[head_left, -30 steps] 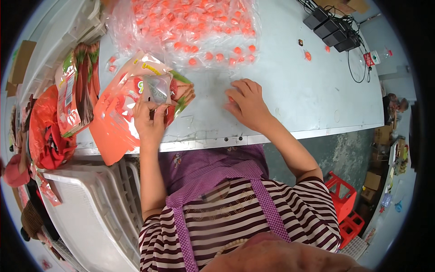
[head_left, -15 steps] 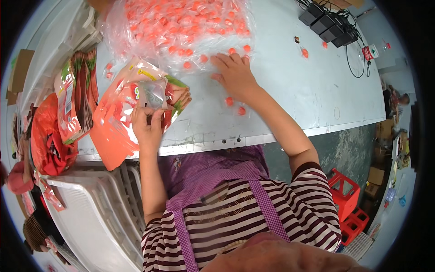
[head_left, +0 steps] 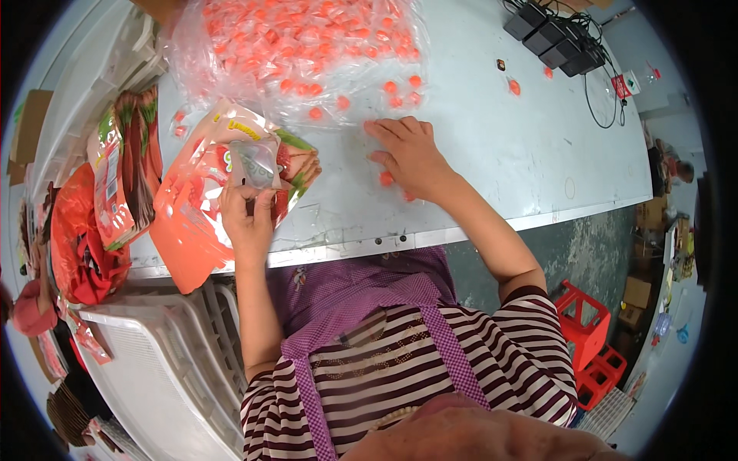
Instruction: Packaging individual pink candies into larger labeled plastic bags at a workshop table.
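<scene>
left hand: thumb and fingers of the left hand [head_left: 247, 223] pinch the orange pouch [head_left: 201, 173] beside a shiny silvery patch [head_left: 259, 164] on it.
pouch: it lies spread on the pale table [head_left: 492, 161], left of the middle, its green-cornered end toward the right and its plain orange end hanging past the near edge.
right hand: the right hand [head_left: 415, 161] is palm down over the table, right of the pouch and apart from it, fingers loosely spread and released; its underside is hidden.
loose pieces: two small orange-red pieces [head_left: 386, 178] lie just beside that hand, one partly covered by it.
clear bag: beyond both hands, a crumpled clear plastic bag [head_left: 184, 73] holds a broad heap of similar pieces [head_left: 307, 38].
left end: a stack of printed pouches [head_left: 111, 180] stands next to a red plastic bag [head_left: 77, 230]; nested white crates [head_left: 146, 369] are below the table edge.
far right: black power adapters [head_left: 565, 50] with tangled cables sit near the table's corner.
floor: red stools [head_left: 586, 326] are at the right.
</scene>
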Demonstrator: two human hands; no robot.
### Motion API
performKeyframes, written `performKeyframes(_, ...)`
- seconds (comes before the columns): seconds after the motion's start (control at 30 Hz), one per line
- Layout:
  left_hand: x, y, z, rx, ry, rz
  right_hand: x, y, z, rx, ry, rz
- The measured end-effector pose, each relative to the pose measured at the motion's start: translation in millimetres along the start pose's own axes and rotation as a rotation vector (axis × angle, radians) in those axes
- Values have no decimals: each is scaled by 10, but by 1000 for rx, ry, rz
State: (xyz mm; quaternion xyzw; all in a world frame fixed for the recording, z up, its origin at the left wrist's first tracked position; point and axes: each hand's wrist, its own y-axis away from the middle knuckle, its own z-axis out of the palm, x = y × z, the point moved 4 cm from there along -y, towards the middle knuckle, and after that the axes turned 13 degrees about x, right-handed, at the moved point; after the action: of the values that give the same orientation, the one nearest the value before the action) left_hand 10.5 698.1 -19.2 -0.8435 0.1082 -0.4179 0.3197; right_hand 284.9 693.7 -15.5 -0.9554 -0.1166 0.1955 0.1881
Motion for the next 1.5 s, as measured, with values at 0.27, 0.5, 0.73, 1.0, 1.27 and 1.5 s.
performKeyframes(0.27, 14, 0, 10, -5, 0, 8, 278, -279, -24, 170, 135, -19)
performKeyframes(0.5, 16, -4, 4, -8, -7, -9, 682, -401, 14, 288, 77, 84)
performKeyframes(0.73, -21, 8, 2, 0, -6, -24, 522, -374, 100, 45, 10, 7)
performKeyframes(1.0, 54, -29, -17, 0, 3, 17, 102, -544, -8, -56, -81, -15)
performKeyframes(1.27, 12, -13, 6, 16, 14, -24, -203, -688, 379, -99, -16, -208)
performKeyframes(1.5, 5, -10, -23, -1, -7, -11, -30, -838, 250, -239, -121, -140)
